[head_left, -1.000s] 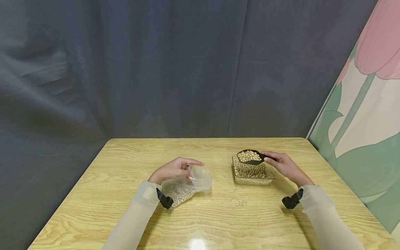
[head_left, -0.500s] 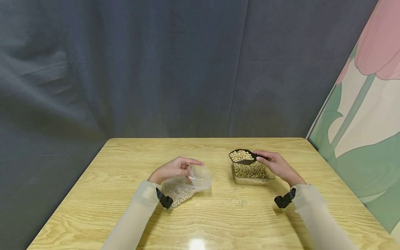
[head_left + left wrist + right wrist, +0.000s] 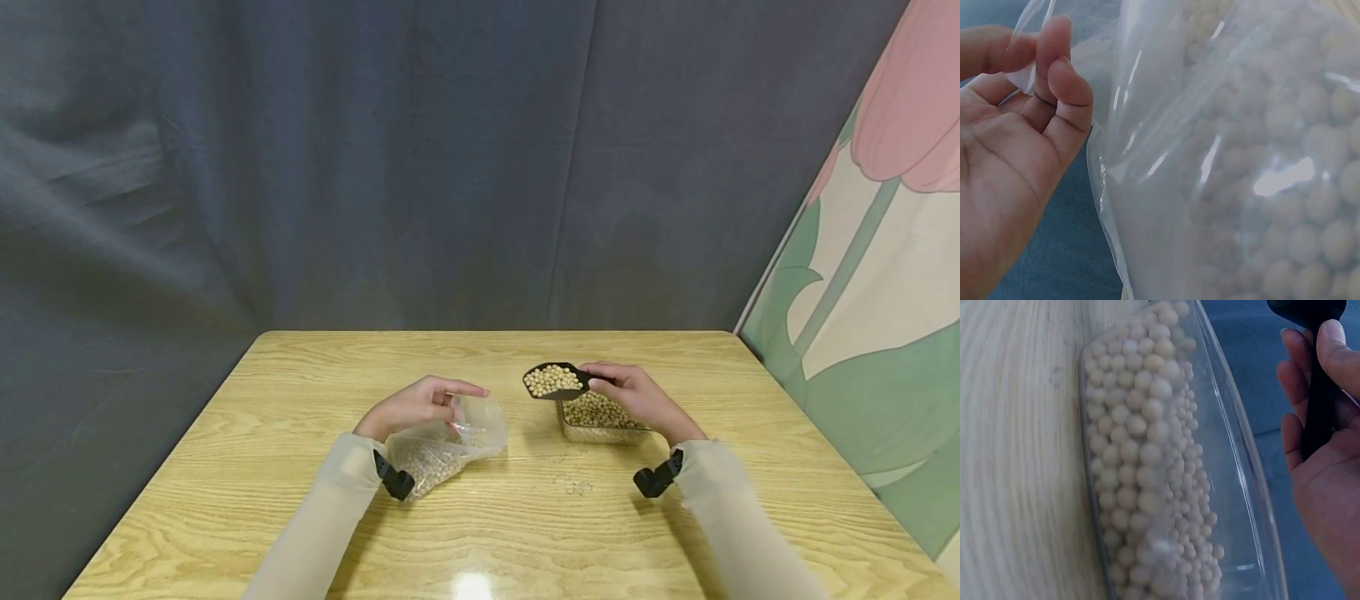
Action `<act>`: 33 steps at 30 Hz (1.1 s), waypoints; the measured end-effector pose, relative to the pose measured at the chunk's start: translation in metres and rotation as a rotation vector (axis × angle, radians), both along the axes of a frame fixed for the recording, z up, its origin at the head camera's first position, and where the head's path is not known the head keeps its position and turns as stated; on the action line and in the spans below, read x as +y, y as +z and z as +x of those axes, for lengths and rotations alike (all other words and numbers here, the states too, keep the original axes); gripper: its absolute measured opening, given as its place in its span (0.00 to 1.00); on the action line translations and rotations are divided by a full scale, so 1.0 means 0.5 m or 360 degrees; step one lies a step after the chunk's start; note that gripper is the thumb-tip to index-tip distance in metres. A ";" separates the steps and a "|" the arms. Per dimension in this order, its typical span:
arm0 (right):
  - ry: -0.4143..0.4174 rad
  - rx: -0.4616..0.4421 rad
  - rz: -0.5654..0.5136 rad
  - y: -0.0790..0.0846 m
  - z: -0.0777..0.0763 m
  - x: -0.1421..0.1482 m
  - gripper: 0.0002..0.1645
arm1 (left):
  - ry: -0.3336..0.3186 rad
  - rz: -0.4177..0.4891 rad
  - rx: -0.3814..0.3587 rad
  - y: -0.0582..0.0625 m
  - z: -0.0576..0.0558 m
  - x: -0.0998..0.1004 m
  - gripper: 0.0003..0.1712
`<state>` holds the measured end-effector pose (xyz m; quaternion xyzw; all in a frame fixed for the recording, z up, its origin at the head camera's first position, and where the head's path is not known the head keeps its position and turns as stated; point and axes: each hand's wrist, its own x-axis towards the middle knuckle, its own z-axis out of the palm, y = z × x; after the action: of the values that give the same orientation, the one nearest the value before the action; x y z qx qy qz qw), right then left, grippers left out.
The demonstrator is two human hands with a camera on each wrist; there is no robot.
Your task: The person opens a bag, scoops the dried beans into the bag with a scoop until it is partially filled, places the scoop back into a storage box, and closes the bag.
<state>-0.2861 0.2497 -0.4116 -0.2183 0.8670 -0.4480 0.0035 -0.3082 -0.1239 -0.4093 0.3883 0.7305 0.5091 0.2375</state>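
A clear plastic bag [image 3: 435, 460] of pale round beans lies on its side, its mouth facing right. My left hand [image 3: 416, 408] pinches the bag's upper edge, as the left wrist view [image 3: 1022, 112] also shows. In my right hand [image 3: 637, 396] I grip the handle of a black scoop [image 3: 558, 395], heaped with soybeans [image 3: 551, 380]. The scoop hangs level between the bag and a clear rectangular container [image 3: 603, 435]. That container holds more beans [image 3: 1135, 450] and stands partly under my right hand. In the right wrist view only the scoop's handle [image 3: 1319, 400] and the base of its bowl show.
The wooden table [image 3: 300, 375] has faint dark marks [image 3: 573, 483] in front of the container. A dark curtain [image 3: 420, 167] stands behind the table's far edge. A panel painted with flowers [image 3: 862, 292] runs along the right side.
My right hand has carried the full scoop to the left, from over the container to beyond its left edge. The left hand and the bag have stayed in place.
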 end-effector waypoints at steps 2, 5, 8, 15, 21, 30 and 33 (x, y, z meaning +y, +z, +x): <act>0.0020 -0.0004 -0.0007 0.001 -0.001 -0.009 0.26 | 0.0001 0.0002 -0.0009 0.001 0.000 0.000 0.30; 0.0049 -0.0004 -0.0008 0.001 -0.003 -0.022 0.26 | 0.0010 0.0006 -0.0035 0.003 0.002 -0.001 0.31; 0.0066 -0.0003 -0.0002 0.000 -0.005 -0.034 0.26 | 0.0014 0.0011 -0.0045 0.004 0.002 -0.002 0.31; 0.0129 -0.0048 -0.0014 -0.005 -0.011 -0.058 0.26 | -0.0015 0.0063 -0.0067 0.002 0.000 -0.003 0.31; 0.0174 -0.0034 0.0021 -0.008 -0.015 -0.079 0.25 | -0.0018 0.0061 -0.0055 0.004 0.000 -0.004 0.31; 0.0181 -0.0082 0.0047 -0.007 -0.016 -0.100 0.27 | -0.0013 0.0064 -0.0048 0.005 -0.001 -0.005 0.30; 0.0181 -0.0087 0.0053 -0.009 -0.017 -0.105 0.26 | -0.0024 0.0070 -0.0043 0.006 -0.002 -0.006 0.30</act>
<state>-0.2947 0.1970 -0.4162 -0.2548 0.8600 -0.4385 0.0562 -0.3091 -0.1268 -0.4063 0.3920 0.7130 0.5283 0.2426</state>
